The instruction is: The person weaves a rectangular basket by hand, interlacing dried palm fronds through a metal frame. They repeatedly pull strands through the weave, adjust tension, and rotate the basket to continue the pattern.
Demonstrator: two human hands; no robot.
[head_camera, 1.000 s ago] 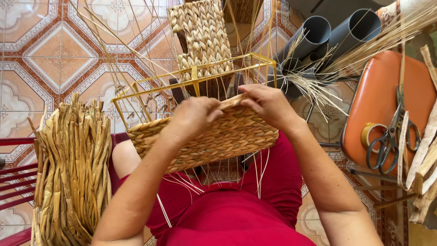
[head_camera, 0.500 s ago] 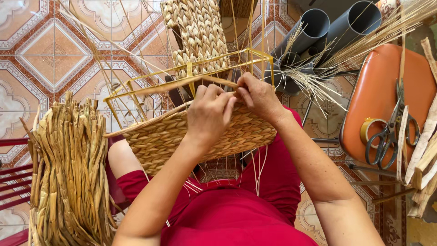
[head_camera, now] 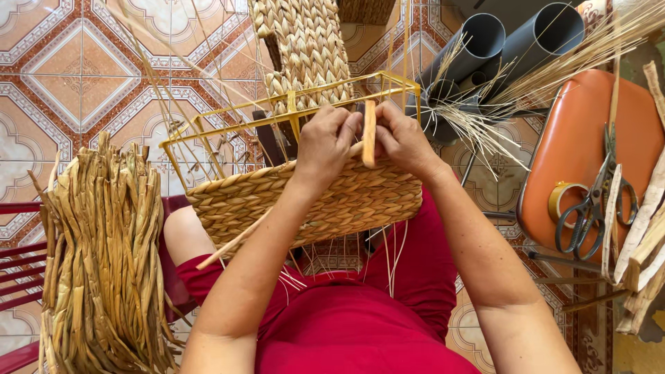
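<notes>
On the person's lap, in the head view, I see a half-woven basket (head_camera: 305, 201) tilted toward the camera, its finished woven wall facing me and touching the red clothing below it. Above that wall the bare yellow wire frame (head_camera: 291, 104) stands open, with thin reed stakes fanning up and outward from it.

Left hand (head_camera: 325, 145): curled over the top edge of the woven wall, fingers (head_camera: 343, 125) clenched against a flat tan strip (head_camera: 369, 133). Right hand (head_camera: 402, 138): on the other side of the same strip, its fingers closed on it too. The strip stands nearly upright between the two hands, its lower end meeting the weave at the rim. I cannot tell how far it runs into the weave. Both hands are touching or very nearly so.

A second woven panel (head_camera: 305, 41) rises beyond the frame, over the patterned tile floor (head_camera: 76, 76).

To the person's left, a thick bundle of dried flat strips (head_camera: 97, 256) stands just beside the basket. To the right, an orange chair seat (head_camera: 589, 138) serves as a surface carrying scissors (head_camera: 592, 201) and a roll of tape (head_camera: 564, 201), the two touching. Grey plastic pipes (head_camera: 512, 41) lean behind it, holding thin pale reeds.
</notes>
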